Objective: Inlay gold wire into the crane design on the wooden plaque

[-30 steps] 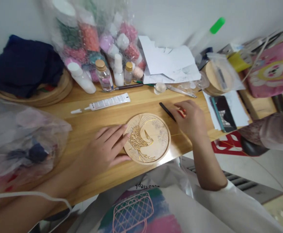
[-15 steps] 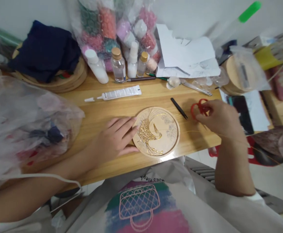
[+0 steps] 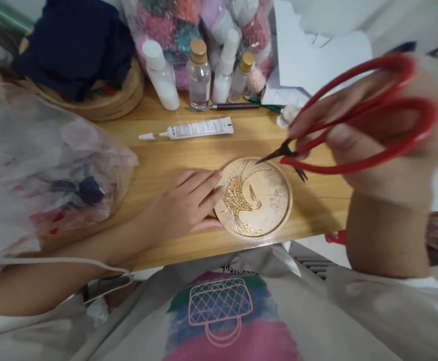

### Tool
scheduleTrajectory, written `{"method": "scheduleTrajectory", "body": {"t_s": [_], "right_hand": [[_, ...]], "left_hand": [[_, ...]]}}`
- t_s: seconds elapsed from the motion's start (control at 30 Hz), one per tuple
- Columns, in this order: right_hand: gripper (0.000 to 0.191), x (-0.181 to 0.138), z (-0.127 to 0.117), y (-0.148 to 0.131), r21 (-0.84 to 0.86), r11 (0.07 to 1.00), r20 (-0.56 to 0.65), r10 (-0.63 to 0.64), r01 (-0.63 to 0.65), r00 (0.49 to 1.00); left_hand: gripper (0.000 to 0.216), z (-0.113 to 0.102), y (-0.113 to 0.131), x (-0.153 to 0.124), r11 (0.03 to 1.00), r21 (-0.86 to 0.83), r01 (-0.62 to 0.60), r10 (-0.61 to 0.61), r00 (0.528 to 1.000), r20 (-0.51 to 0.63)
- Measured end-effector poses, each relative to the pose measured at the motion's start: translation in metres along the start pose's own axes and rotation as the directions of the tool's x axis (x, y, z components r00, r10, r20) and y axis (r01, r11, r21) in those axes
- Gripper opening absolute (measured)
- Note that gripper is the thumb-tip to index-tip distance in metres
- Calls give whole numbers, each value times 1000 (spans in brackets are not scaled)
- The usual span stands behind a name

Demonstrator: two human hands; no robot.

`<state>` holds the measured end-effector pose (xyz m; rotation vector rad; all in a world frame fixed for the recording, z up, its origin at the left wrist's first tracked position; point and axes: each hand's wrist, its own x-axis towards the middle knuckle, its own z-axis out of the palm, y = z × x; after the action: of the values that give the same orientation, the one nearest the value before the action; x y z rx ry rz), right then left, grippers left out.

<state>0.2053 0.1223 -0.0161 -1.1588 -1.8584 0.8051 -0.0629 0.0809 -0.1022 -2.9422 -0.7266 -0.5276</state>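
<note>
A round wooden plaque (image 3: 267, 215) lies flat on the table, with a gold-outlined crane (image 3: 239, 198) and finely drawn lines on its face. My left hand (image 3: 188, 205) rests at its left edge, fingers stretched out and the tips touching the rim. Raised above the plaque's upper right, my right hand (image 3: 384, 145) grips a pair of red-handled scissors (image 3: 357, 163). Their dark pointed blades aim left, over the plaque's upper edge as seen from here. Black tweezers (image 3: 301, 174) lie behind the scissors, mostly hidden, with only the tips showing.
A white glue tube (image 3: 201, 129) lies behind the plaque. Small bottles (image 3: 199, 75) stand along the back before a bag of coloured items (image 3: 188, 37). At left are a plastic bag (image 3: 71, 165) and dark cloth (image 3: 76, 50) on a round wooden frame. White paper (image 3: 297, 60) lies back right.
My right hand has lifted the scissors off the table side, up toward the camera and left over the plaque. My left hand stays on the plaque; the view has shifted slightly.
</note>
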Motion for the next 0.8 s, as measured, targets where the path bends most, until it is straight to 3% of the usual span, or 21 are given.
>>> {"method": "scheduleTrajectory", "body": {"t_s": [0.07, 0.17, 0.47, 0.8], "right_hand": [[7, 8, 13, 8, 192, 977, 206, -135, 95, 969], [9, 11, 27, 22, 275, 960, 363, -149, 47, 920], [19, 6, 39, 35, 488, 873, 332, -204, 18, 921], [22, 8, 44, 43, 523, 852, 330, -235, 30, 914]], "left_hand": [[57, 0, 0, 0, 1000, 9, 4, -4, 1000, 4], [60, 1, 0, 0, 1000, 19, 12, -12, 1000, 23], [55, 1, -1, 2, 1000, -9, 25, -25, 1000, 15], [54, 0, -1, 1, 1000, 22, 22, -23, 999, 48]]}}
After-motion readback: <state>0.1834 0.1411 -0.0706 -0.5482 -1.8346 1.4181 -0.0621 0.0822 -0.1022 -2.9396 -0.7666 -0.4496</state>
